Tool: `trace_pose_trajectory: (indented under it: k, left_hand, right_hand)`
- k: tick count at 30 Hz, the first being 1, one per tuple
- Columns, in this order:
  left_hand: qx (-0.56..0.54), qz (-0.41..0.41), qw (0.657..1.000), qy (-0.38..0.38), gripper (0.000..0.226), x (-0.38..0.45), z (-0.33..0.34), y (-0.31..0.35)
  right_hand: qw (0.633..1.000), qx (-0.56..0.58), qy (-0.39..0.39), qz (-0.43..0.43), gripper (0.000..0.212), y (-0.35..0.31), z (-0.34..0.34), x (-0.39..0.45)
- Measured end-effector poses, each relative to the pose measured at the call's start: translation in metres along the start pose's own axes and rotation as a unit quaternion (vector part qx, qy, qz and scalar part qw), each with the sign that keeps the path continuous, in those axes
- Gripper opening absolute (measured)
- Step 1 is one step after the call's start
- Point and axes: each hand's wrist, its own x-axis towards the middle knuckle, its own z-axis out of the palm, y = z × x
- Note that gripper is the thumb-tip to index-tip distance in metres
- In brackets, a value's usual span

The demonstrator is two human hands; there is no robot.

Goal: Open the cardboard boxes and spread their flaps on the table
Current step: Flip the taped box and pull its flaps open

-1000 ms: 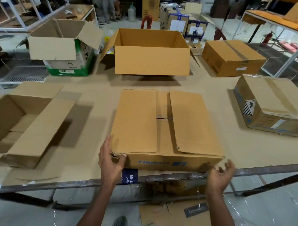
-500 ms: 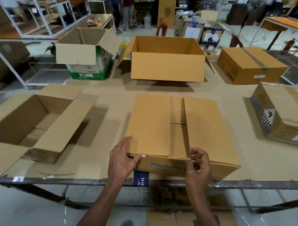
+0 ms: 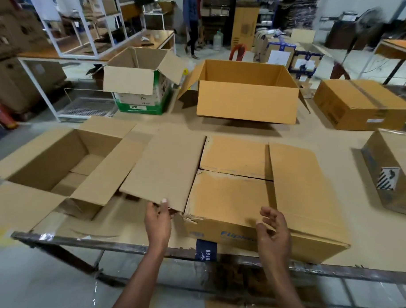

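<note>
Box (image 3: 253, 201) at table's (image 3: 366, 247) near edge | left flap (image 3: 164, 168) swung out, pinched by left hand (image 3: 158, 221) | right flap (image 3: 300, 180) down (inner flaps too), right hand (image 3: 273, 232) loosely curled, empty | neighbouring box (image 3: 47, 167) already open | taped boxes (image 3: 360, 104) remain.

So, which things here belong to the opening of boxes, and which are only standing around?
Part of the job:
- front box, left flap swung out, gripped by the left hand
- right flap, still down, right hand near it
- opened box at left
- two taped boxes

Only standing around:
- water bottle
- white rack
</note>
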Motion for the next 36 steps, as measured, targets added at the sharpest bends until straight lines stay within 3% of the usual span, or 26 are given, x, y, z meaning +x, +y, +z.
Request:
trace_pose_trajectory:
  k: [2,4,6,8,12,17,21,23,28,32,36]
  left_hand:
    - [0.001,-0.024,1.0,0.017,0.093,0.0,-0.005,-0.005]
    - [0.032,-0.033,0.998,0.04,0.116,-0.001,-0.009,-0.006]
    - [0.143,-0.007,0.989,0.041,0.106,0.004,-0.01,-0.011]
    - [0.279,0.044,0.959,0.019,0.077,0.006,-0.009,-0.016]
    - [0.315,0.16,0.932,-0.079,0.038,-0.001,0.003,-0.006]
    - [0.362,0.228,0.888,-0.169,0.049,-0.005,0.025,0.003]
    - [0.388,0.21,0.874,-0.205,0.065,-0.005,0.033,0.003]
    - [0.394,0.211,0.87,-0.207,0.059,-0.004,0.035,0.004]
    - [0.421,0.214,0.86,-0.191,0.043,0.0,0.038,0.009]
    - [0.436,0.225,0.852,-0.185,0.034,0.007,0.044,0.015]
    - [0.471,0.25,0.819,-0.214,0.032,0.015,0.055,0.025]
  right_hand:
    - [1.0,-0.024,-0.016,0.001,0.047,0.003,0.001,0.002]
    - [0.998,-0.054,-0.036,-0.003,0.044,0.006,0.002,0.004]
    - [0.995,-0.087,-0.058,-0.007,0.039,0.007,0.003,0.005]
    - [0.987,-0.136,-0.079,-0.023,0.035,0.007,0.005,0.008]
    - [0.951,-0.283,-0.114,-0.057,0.036,0.01,0.011,0.021]
    - [0.94,-0.316,-0.129,-0.005,0.054,-0.005,0.002,0.04]
    - [0.953,-0.293,-0.042,-0.066,0.053,-0.03,-0.033,0.063]
    - [0.949,-0.305,0.018,-0.075,0.053,-0.034,-0.059,0.08]
    - [0.926,-0.363,0.104,0.01,0.056,-0.01,-0.125,0.105]
    - [0.933,-0.342,0.067,0.091,0.064,0.024,-0.144,0.109]
    - [0.918,-0.385,-0.015,0.094,0.076,0.055,-0.143,0.098]
